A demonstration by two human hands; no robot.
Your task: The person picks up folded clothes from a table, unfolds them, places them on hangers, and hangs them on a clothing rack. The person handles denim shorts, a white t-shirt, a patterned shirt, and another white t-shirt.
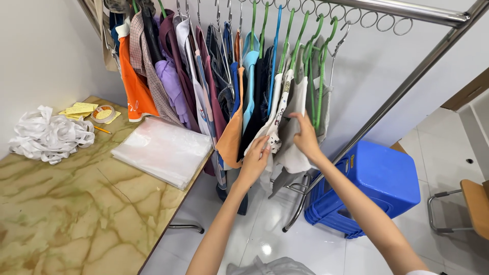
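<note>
both hands (254, 155) (307, 135) gripping grey garment (293, 130) on steel rack (407, 10), marbled table (66, 203), white tiled floor (285, 239)

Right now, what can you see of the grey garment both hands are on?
The soft grey fabric garment hangs limp from a green plastic hanger near the right end of the metal clothes rail. The right hand grips its front; the left hand touches its lower left edge beside a white patterned garment. Its full shape is hidden.

Right hand (307, 136) fingertips hidden behind grey garment (291, 153); rack top (407, 10) cut off.
</note>
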